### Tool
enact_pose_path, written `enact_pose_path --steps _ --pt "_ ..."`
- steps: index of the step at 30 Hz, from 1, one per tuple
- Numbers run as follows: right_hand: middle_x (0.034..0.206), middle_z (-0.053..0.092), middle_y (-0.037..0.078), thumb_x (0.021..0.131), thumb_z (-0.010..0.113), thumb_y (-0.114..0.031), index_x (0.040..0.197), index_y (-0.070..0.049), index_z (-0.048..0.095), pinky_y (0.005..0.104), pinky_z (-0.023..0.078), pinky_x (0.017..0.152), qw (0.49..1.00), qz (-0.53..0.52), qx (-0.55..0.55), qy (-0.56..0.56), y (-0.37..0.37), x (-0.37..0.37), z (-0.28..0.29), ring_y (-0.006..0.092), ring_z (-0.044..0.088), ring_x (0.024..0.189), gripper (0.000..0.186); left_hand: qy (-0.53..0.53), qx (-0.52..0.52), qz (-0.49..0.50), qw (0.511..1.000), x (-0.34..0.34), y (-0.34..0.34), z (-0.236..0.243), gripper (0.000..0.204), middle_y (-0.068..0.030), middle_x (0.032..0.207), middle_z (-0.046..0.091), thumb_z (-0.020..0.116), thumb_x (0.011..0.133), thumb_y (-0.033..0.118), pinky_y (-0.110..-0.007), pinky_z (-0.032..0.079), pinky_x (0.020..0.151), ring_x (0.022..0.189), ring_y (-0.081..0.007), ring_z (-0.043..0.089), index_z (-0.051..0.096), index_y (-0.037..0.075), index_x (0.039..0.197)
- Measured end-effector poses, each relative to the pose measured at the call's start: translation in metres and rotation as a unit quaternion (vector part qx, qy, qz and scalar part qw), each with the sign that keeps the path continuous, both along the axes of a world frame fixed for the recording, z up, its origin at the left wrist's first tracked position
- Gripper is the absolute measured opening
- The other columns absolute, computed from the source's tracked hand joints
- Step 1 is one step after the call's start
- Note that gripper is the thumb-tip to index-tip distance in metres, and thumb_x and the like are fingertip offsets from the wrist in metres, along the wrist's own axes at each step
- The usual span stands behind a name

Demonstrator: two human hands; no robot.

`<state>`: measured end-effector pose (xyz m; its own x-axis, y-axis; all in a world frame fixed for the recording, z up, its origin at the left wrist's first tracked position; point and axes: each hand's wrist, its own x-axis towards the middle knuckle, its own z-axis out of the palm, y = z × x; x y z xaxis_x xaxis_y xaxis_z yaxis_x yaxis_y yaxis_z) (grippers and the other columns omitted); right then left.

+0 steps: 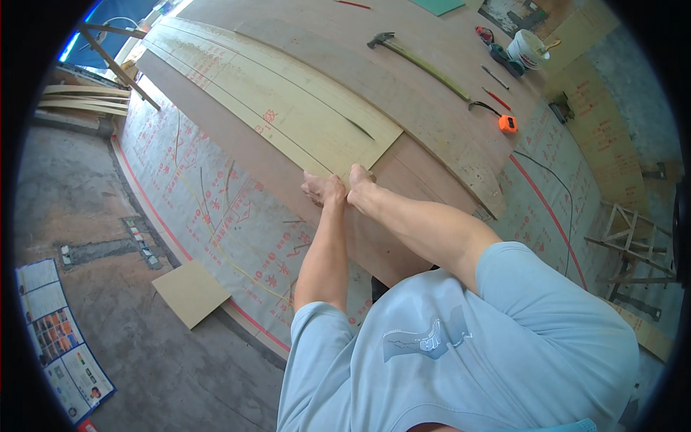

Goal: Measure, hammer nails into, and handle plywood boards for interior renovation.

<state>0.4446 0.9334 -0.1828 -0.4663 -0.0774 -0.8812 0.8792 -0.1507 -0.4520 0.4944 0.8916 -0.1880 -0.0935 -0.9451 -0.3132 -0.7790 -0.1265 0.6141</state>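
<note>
A long pale-yellow board (295, 108), marked with dark lengthwise lines and red print, lies on a wider brownish work surface. Both hands are together at its near end. My left hand (322, 189) is closed at the near left corner, with its fingers curled at the edge. Right beside it, my right hand (361, 178) is closed on the near edge, thumb side up. The undersides of the fingers are hidden, and one lengthwise line runs down to between the hands. A thin dark sliver or mark shows near the board's right side.
To the right lie a grey-brown plank (439, 147), a claw hammer (421, 66), an orange tape measure (507, 124), a red pencil (497, 99) and a white bucket (527, 49). A square board piece (191, 294) lies on the floor at left. A wooden stepladder (630, 237) stands right.
</note>
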Motion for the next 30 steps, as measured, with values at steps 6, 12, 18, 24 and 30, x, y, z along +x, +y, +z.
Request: enact_pose_path --steps 6,12,18,24,30 --pt "0.11 0.066 0.017 0.081 0.058 -0.01 0.107 0.006 0.061 0.0438 0.055 0.074 0.991 0.084 0.075 0.078 -0.014 -0.027 -0.057 0.0274 0.064 0.089 0.031 0.018 -0.006 0.018 1.0 -0.032 0.007 -0.004 0.08 -0.026 0.13 0.049 0.082 0.073 0.018 -0.049 0.042 0.102 0.123 -0.0395 0.05 0.042 0.004 0.141" --pt "0.119 0.066 0.026 0.085 0.062 -0.023 0.11 0.008 0.065 0.038 0.058 0.08 0.976 0.166 0.127 0.06 -0.028 0.005 -0.023 0.0292 0.07 0.099 0.04 0.282 0.078 0.191 0.937 0.002 -0.041 -0.083 0.085 -0.023 0.13 0.047 0.086 0.071 0.027 -0.046 0.043 0.1 0.12 -0.0394 0.051 0.044 0.004 0.141" --pt "0.118 0.065 0.025 0.086 0.063 -0.025 0.109 0.006 0.062 0.0367 0.057 0.081 0.978 0.146 -0.142 0.047 -0.032 0.032 -0.057 0.0286 0.068 0.1 0.039 0.057 -0.065 0.041 0.995 0.019 -0.022 -0.059 0.089 -0.0175 0.137 0.042 0.089 0.065 0.039 -0.055 0.036 0.101 0.129 -0.0358 0.042 0.048 0.012 0.14" --pt "0.124 0.059 0.025 0.078 0.065 -0.015 0.124 0.007 0.049 0.043 0.049 0.095 0.983 0.138 0.056 0.103 0.014 0.052 0.018 0.0315 0.058 0.115 0.053 -0.101 -0.135 -0.086 0.982 0.036 -0.042 -0.021 0.112 -0.0198 0.157 0.026 0.087 0.064 0.05 -0.068 0.019 0.111 0.149 -0.0326 0.019 0.03 0.014 0.153" --pt "0.149 0.038 0.028 0.081 0.064 -0.015 0.149 0.006 0.027 0.0423 0.037 0.111 0.981 0.157 0.035 0.11 0.02 0.043 0.003 0.0359 0.038 0.139 0.08 -0.112 -0.227 -0.168 0.953 0.034 -0.21 -0.034 0.114 -0.0206 0.165 0.013 0.065 0.077 0.073 -0.068 0.006 0.117 0.155 -0.0328 0.006 0.013 0.014 0.16"
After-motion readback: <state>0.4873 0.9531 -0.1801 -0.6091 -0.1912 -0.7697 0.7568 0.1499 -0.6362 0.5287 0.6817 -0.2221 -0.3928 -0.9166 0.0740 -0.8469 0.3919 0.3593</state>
